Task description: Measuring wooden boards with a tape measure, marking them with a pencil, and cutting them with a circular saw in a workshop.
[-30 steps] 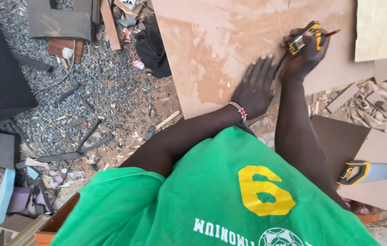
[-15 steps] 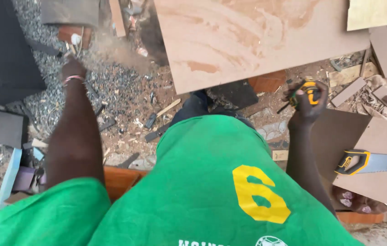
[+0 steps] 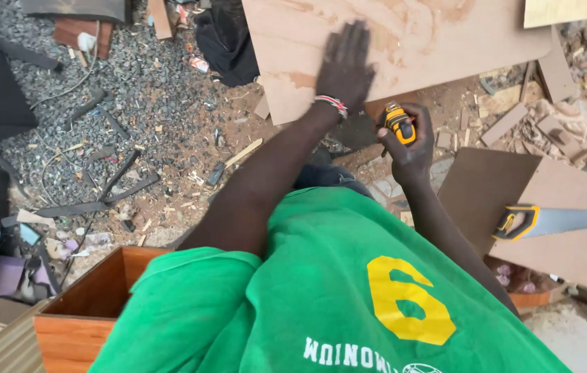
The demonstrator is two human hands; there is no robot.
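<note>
Outdoors, left hand flat on plywood sheet (fingers spread).

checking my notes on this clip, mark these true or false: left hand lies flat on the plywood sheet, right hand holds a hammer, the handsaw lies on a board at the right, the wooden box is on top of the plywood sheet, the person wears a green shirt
1. The left hand lies flat on the large pale plywood sheet: true.
2. The right hand holds a hammer: false. Its grip is round a small yellow and black tape measure.
3. The handsaw with the yellow and black handle lies on a brown board at the right: true.
4. The open reddish wooden box is on top of the plywood sheet: false. It stands at the lower left, apart from the sheet.
5. The person wears a green shirt: true.
</note>
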